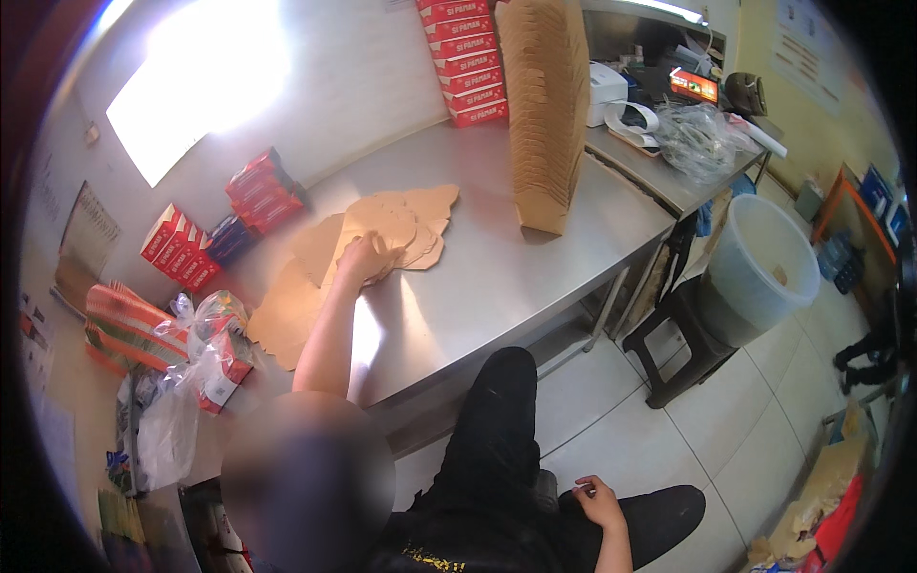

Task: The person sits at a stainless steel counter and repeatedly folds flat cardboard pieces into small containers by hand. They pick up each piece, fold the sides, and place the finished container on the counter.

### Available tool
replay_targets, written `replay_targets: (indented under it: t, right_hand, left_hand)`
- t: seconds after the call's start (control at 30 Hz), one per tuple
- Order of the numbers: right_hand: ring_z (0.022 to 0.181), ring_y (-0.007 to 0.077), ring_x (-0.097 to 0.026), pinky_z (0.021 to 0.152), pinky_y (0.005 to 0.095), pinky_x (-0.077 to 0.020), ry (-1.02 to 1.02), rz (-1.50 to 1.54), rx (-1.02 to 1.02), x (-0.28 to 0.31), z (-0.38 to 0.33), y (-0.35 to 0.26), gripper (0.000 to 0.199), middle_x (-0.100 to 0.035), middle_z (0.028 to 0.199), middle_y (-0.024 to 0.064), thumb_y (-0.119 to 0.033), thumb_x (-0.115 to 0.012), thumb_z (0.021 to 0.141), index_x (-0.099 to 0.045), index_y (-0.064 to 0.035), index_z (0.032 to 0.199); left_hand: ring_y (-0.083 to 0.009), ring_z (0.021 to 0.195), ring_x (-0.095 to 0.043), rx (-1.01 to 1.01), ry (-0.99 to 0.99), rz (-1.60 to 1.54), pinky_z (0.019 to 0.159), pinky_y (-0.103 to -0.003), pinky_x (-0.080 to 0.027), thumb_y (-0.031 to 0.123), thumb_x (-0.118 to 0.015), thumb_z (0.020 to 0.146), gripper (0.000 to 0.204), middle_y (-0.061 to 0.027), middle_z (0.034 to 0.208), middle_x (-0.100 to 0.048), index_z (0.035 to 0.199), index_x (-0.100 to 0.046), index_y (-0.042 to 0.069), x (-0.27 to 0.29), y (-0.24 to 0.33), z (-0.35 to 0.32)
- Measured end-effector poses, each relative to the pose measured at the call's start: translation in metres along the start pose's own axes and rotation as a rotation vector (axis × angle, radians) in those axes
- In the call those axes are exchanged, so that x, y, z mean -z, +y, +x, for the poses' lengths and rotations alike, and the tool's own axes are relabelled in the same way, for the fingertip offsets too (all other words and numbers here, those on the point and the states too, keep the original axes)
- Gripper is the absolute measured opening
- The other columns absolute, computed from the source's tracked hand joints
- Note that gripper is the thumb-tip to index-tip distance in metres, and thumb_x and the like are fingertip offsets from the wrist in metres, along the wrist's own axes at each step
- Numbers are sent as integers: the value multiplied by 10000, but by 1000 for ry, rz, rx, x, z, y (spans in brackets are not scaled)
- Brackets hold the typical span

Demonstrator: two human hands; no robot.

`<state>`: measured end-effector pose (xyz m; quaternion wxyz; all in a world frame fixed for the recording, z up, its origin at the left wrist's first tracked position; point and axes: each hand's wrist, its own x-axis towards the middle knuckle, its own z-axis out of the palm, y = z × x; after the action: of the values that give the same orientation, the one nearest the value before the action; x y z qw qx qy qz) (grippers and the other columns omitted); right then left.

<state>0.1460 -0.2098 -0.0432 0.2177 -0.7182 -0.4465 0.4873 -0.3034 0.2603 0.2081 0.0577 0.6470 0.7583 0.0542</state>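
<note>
Left hand (361,258) is stretched out over the steel counter (497,277), fingers curled down onto the loose pile of flat brown cardboard blanks (401,224). It's grasping or pinching the top blank; can't tell whether one sheet or several are caught. The pile is fanned out, so single edges stick up, probably easier to peel one off that way. More blanks trail toward 7 o'clock of the hand, down to the counter's near-left part.

Right hand (600,501) rests on the person's lap at the bottom of the view, well apart from the counter. Fingers are loosely bent with something thin and pale between them; too small to tell what.

At 1 o'clock of the pile stands a tall nested stack of folded brown boxes (544,105), leaning slightly and upright against nothing, base on the counter. Behind it is a stack of red cartons (465,57) against the wall. More red cartons (263,191) lie along the wall at 10 o'clock of the hand. Plastic bags with packets (205,353) sit at the counter's left end.

Open room: bare steel between the pile and the counter's front edge, and from the pile right to the box stack. The counter's right edge drops to a dark stool carrying a white bucket (764,267).
</note>
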Motion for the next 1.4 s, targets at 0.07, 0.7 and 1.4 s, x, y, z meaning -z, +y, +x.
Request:
replay_targets:
  t: [0.07,0.7,1.4]
  right_hand:
    - [925,272,-741,861,388,-570,-12,-25,-12,0,1,-5,330,-768,1021,149,-258,-744,950,-694,-50,1202]
    - [916,265,-741,860,388,-570,30,27,-15,1,-12,0,336,-773,1008,143,-270,-746,947,-698,-44,1191]
    - [1416,384,-514,1164,559,-427,-152,1510,498,63,-49,-96,1218,-423,1604,228,-891,-474,864,-187,-3,1647]
  left_hand:
    - [-337,1247,-641,-80,83,45,1037,-471,-516,745,-726,802,873,-199,1390,-630,1424,-626,140,-5,-14,2]
    - [-340,1111,-711,-160,-32,-219,978,-443,-538,555,-610,987,561,-188,1112,-767,1285,-727,94,23,-16,16]
    - [-360,1415,-530,-1550,-331,-658,1098,-543,-480,59,-772,861,167,-102,1440,-609,949,-631,75,-8,170,-339]
